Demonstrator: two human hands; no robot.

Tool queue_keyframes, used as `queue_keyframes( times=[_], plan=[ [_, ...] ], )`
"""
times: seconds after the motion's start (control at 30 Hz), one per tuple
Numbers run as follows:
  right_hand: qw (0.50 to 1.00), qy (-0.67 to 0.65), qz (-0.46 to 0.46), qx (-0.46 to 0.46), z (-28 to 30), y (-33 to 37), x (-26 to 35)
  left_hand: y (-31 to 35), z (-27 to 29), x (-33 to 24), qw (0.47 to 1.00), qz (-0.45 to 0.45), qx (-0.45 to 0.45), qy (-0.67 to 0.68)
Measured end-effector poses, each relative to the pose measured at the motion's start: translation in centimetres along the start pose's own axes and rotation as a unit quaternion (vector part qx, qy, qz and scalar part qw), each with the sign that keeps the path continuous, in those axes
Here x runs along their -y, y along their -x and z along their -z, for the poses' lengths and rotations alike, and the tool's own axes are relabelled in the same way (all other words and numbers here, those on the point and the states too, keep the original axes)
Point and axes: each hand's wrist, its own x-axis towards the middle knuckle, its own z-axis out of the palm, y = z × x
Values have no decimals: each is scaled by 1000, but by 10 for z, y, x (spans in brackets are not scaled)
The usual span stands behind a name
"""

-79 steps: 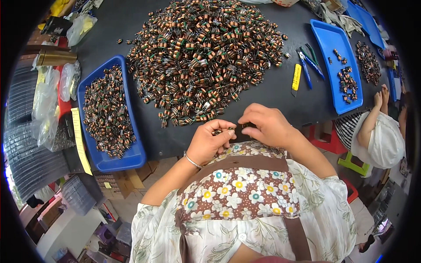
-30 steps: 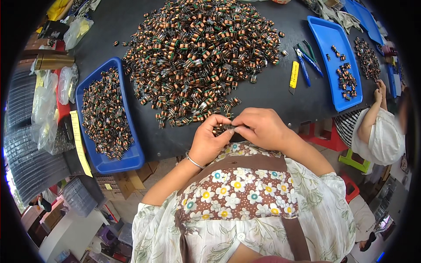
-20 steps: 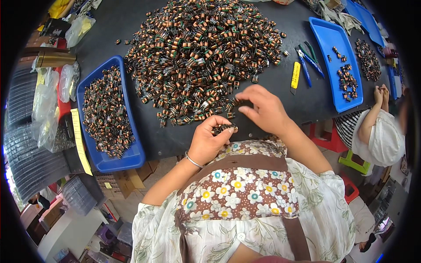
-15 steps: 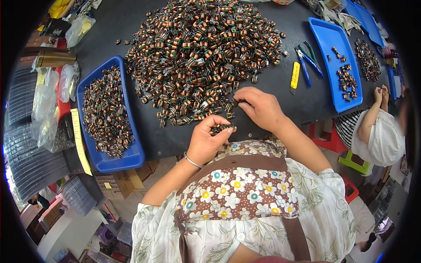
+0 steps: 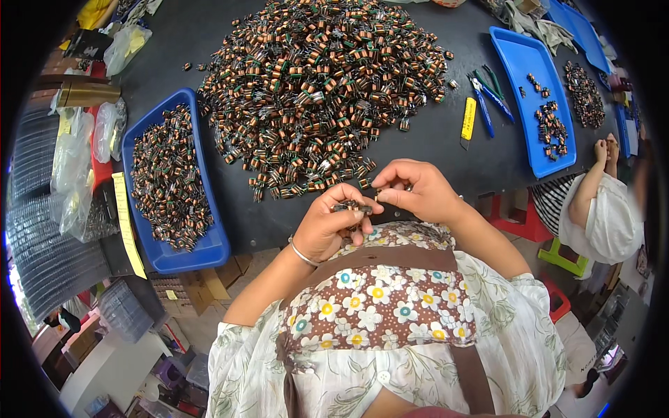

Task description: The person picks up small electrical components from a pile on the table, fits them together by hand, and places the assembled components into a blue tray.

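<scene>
blue trays [image 5: 212,245], yellow utility knife [image 5: 469,118], blue pliers [image 5: 482,104]

Clear plastic bags [image 5: 104,132] far left, yellow label strip [image 5: 128,223] beside blue tray [image 5: 209,244]

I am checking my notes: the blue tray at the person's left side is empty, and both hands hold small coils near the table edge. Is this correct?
Not quite. The head view shows the blue tray at the person's left filled with small coils, not empty. The left hand and right hand do hold coils near the table edge.

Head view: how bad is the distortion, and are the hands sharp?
Head view: strong fisheye, the dark table edge bows and black corners frame the picture; even light, no harsh glare; left hand and right hand reasonably sharp, though the small coil parts they pinch lack detail.
</scene>
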Motion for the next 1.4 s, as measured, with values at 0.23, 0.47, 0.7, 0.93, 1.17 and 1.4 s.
queue_keyframes(
  times=[0.23, 0.47, 0.7, 0.93, 1.17, 1.4],
  plan=[
    [997, 0, 77, 11, -12, 0, 6, 1, 2, 0, 998, 40, -45, 1],
    [971, 159, 167, -61, -12, -16, -7, 3, 0, 6, 990, -3, -109, -85],
    [922, 358, 105, -102, -11, -23, 1, 5, -1, 5, 984, -24, -124, -125],
    [949, 287, 56, -115, -1, -20, -4, 3, 3, 3, 994, -13, -84, -73],
    [997, 62, -4, -44, 1, -11, -5, 0, 10, 2, 993, 5, 96, 71],
    [999, 42, -3, -21, 2, -12, -4, -4, 18, 7, 992, 45, 90, 82]
  ],
)
